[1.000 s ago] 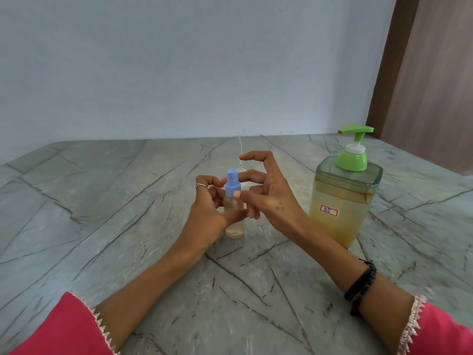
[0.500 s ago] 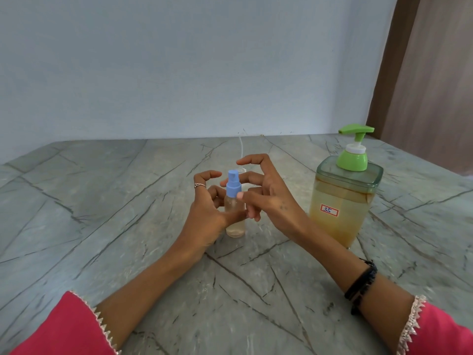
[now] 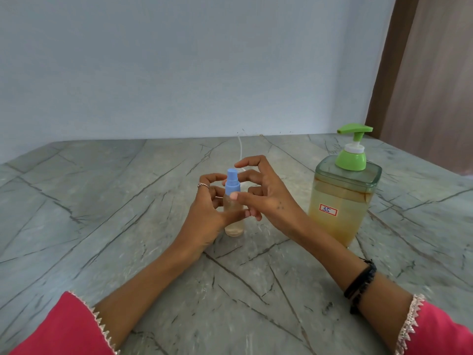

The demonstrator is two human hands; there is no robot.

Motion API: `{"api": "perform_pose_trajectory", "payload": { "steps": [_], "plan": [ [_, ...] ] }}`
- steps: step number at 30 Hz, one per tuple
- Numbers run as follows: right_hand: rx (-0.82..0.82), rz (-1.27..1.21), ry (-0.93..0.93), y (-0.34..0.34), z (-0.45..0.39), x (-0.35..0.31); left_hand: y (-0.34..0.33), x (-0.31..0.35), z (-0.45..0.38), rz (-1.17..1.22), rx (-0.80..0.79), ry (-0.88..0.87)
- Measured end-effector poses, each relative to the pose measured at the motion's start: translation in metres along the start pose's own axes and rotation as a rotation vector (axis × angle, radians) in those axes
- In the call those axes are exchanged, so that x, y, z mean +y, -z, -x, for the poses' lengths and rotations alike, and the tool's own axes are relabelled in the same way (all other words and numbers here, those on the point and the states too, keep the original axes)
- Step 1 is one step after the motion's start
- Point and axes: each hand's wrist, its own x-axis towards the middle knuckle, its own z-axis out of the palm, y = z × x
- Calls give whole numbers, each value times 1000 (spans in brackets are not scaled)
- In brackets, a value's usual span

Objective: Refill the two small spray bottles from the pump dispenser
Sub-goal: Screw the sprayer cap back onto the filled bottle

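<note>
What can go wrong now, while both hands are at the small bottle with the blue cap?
1. The spray bottle is narrow and upright; if the left hand loosens its grip, it may tip.
2. The right hand could turn the blue cap crooked, perhaps causing leaks.

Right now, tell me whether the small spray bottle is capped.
Capped: the blue spray top sits on the small spray bottle, standing upright on the table.
</note>
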Motion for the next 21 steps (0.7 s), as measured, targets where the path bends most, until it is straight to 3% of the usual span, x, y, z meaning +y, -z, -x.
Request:
{"api": "perform_pose_trajectory", "payload": {
  "steps": [4, 15, 18, 21],
  "plan": [
    [-13, -26, 25, 3, -1, -1, -1, 2, 3, -59, -50, 42],
    [89, -19, -6, 2, -4, 0, -1, 3, 3, -86, 2, 42],
    [122, 85, 36, 0, -2, -1, -1, 4, 4, -76, -12, 37],
    [256, 223, 111, -4, 2, -4, -5, 5, 5, -88, -37, 36]
  ]
}}
